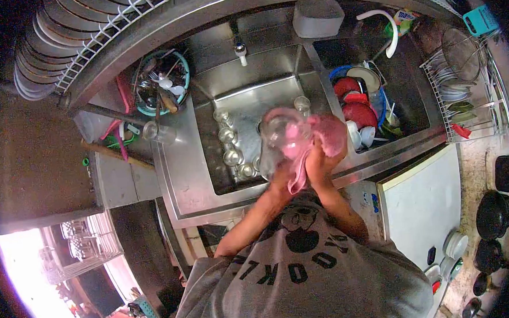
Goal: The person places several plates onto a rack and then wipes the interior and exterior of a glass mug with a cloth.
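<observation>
Over the left sink basin, a clear glass jug (272,152) is held up, smeared by motion. My left hand (282,176) is closed around its lower side, partly hidden by a pink cloth (329,133). My right hand (319,162) grips the cloth, which bunches at the jug and hangs down between my wrists. Pink shows through the glass. Below, on the basin floor, several small glasses (231,156) stand along the left side, and another glass (301,103) is near the right wall.
A round basket of cutlery (185,76) sits left of the sink, near a clear glass (151,130) on the ledge. The right basin holds a blue tub (383,107) with red dishes (360,114). Plates fill the upper rack (96,40); another dish rack (434,69) stands right.
</observation>
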Demonstrator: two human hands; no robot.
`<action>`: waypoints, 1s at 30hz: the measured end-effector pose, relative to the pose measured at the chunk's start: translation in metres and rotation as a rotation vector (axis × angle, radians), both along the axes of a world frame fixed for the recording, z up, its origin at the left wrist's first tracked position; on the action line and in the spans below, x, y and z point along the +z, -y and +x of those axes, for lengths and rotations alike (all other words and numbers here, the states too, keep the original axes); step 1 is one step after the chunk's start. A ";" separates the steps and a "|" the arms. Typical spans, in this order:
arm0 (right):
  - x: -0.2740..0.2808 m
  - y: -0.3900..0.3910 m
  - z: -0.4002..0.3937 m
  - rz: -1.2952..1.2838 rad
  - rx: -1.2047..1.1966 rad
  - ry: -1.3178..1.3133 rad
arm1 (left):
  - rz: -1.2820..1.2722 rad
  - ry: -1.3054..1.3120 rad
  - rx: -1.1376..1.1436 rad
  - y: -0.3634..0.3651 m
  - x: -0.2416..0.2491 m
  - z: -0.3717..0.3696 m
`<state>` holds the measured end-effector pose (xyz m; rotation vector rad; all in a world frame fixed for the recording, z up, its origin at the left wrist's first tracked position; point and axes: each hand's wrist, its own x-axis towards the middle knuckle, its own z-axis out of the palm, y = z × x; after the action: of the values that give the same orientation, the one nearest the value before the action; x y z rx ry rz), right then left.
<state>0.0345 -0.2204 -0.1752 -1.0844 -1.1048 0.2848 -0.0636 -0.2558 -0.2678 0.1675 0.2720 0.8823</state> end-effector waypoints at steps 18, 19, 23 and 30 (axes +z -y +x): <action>-0.060 -0.020 0.020 -0.539 0.319 -0.443 | 0.085 -0.368 0.162 -0.030 0.082 -0.033; -0.027 -0.016 0.011 -0.539 0.259 -0.179 | 0.064 -0.463 0.172 -0.029 0.082 -0.030; 0.002 -0.008 -0.006 -0.558 0.260 -0.094 | -0.054 -0.163 0.305 -0.030 0.097 -0.022; 0.009 0.003 -0.013 -0.371 0.107 0.331 | -0.128 -0.004 0.295 -0.023 0.093 -0.033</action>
<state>0.0217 -0.2233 -0.1664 -1.4389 -1.4452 0.4169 -0.0964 -0.2327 -0.1745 0.0090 0.3619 1.1527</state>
